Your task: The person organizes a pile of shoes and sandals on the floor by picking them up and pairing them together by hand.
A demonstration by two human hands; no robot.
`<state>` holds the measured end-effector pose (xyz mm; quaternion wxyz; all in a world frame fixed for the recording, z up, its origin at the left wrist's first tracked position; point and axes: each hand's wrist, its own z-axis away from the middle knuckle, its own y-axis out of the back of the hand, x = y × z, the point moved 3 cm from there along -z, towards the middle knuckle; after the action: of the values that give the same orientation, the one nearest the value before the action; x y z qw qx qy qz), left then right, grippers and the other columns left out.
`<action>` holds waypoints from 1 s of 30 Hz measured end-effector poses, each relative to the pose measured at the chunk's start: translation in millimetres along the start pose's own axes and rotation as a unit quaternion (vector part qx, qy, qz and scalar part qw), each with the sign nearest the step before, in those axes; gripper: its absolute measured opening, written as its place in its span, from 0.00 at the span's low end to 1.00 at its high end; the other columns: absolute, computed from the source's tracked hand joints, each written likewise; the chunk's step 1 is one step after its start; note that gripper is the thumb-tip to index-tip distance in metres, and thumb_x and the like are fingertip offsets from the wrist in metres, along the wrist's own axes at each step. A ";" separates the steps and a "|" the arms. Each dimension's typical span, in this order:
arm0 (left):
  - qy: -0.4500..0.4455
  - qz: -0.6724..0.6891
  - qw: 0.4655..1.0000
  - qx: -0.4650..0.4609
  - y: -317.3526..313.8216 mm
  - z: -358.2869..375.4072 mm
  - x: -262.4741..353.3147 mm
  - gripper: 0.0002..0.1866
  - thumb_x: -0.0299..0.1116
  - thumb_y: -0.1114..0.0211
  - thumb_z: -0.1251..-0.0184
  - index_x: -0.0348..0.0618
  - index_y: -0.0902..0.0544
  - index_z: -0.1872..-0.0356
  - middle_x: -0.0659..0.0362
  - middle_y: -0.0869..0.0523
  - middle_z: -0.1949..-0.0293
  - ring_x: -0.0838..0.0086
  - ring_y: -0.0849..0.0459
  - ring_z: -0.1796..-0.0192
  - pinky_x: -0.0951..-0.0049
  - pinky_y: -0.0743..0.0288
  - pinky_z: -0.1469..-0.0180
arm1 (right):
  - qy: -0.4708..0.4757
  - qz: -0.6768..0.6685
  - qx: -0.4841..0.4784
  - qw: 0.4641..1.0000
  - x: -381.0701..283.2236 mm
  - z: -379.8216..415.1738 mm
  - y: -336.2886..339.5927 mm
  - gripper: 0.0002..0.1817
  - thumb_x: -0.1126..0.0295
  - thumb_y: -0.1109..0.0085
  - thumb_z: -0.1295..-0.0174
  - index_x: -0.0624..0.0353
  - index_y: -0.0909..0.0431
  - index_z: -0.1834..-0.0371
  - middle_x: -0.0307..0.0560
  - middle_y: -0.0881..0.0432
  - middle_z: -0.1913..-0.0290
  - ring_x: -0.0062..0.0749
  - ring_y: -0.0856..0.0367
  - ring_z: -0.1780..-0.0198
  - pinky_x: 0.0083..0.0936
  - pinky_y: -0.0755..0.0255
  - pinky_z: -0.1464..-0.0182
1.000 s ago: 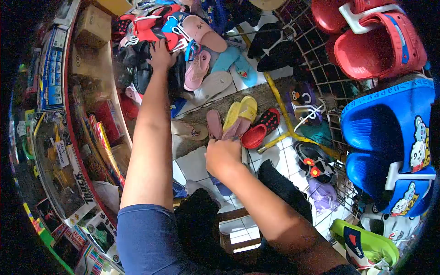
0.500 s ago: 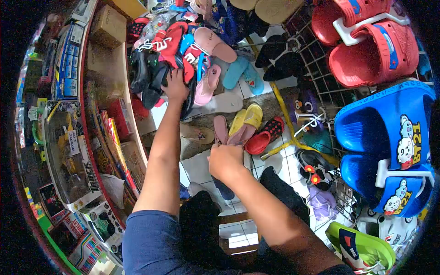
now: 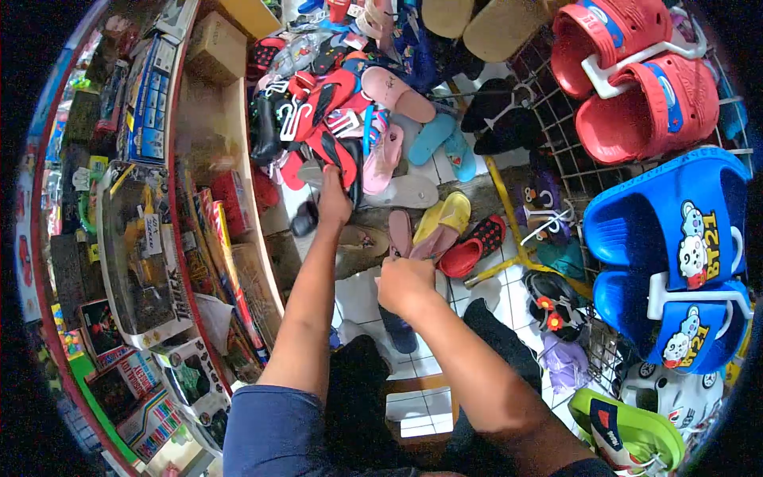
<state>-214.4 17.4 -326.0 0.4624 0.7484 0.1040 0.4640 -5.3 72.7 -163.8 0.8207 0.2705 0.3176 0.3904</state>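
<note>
Nearest us, our right hand [image 3: 404,285] is clamped on the mauve sandals [image 3: 413,236], with bare white floor tile [image 3: 356,298] alongside. Farther out, our left hand [image 3: 334,203] grips hanging red-and-black sandals [image 3: 330,151], wedged between the toy shelf [image 3: 238,159] and wire rack [image 3: 568,159].

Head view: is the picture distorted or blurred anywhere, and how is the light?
Head view: strong fisheye bending, with black corners around a round image; the blue slippers at the right edge bulge large. Light is even daylight, brightest on the white floor tiles. The left hand and right hand look sharp.
</note>
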 end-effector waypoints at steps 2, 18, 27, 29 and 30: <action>-0.005 -0.004 1.000 -0.008 12.9 -12.8 2.1 0.21 0.15 0.49 0.47 0.36 0.30 0.49 0.39 0.24 0.52 0.42 0.25 0.47 0.52 0.32 0.44 | 0.004 -0.024 -0.003 1.000 0.6 0.0 4.0 0.20 0.55 0.48 0.36 0.62 0.21 0.54 0.53 0.14 0.61 0.48 0.15 0.56 0.45 0.26 0.55; 0.030 -0.323 0.945 -0.043 68.9 -147.4 -27.3 0.32 0.33 0.44 0.44 0.50 0.34 0.33 0.45 0.24 0.41 0.56 0.32 0.32 0.39 0.53 0.31 | -0.010 -0.021 -0.037 0.999 -0.1 -2.8 5.3 0.18 0.56 0.48 0.35 0.60 0.20 0.56 0.54 0.14 0.61 0.47 0.15 0.56 0.44 0.26 0.55; -0.004 -0.279 0.960 0.030 40.5 -109.1 -9.9 0.24 0.34 0.43 0.40 0.58 0.25 0.40 0.51 0.19 0.63 0.57 0.19 0.54 0.36 0.56 0.30 | 0.003 -0.012 -0.025 1.000 -8.6 -2.6 5.4 0.19 0.57 0.50 0.34 0.61 0.22 0.53 0.54 0.15 0.60 0.49 0.15 0.56 0.44 0.27 0.52; 0.008 -0.250 0.967 0.041 34.5 -95.0 -9.6 0.23 0.33 0.43 0.40 0.58 0.24 0.41 0.51 0.20 0.62 0.57 0.19 0.53 0.36 0.54 0.30 | 0.000 -0.005 -0.022 1.000 -8.6 -4.5 3.3 0.19 0.57 0.50 0.34 0.61 0.22 0.53 0.55 0.15 0.61 0.49 0.15 0.56 0.44 0.27 0.52; 0.018 -0.223 0.973 0.054 36.1 -86.7 -3.8 0.23 0.33 0.42 0.40 0.58 0.24 0.41 0.50 0.20 0.61 0.56 0.19 0.53 0.36 0.52 0.31 | 0.000 -0.005 -0.023 1.000 -8.8 -3.7 3.9 0.19 0.57 0.50 0.34 0.61 0.22 0.53 0.55 0.15 0.61 0.49 0.15 0.56 0.44 0.27 0.52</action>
<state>-294.9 46.9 -287.6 0.5110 0.7216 0.3017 0.3566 -14.2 68.4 -160.9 0.8286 0.2500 0.3100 0.3935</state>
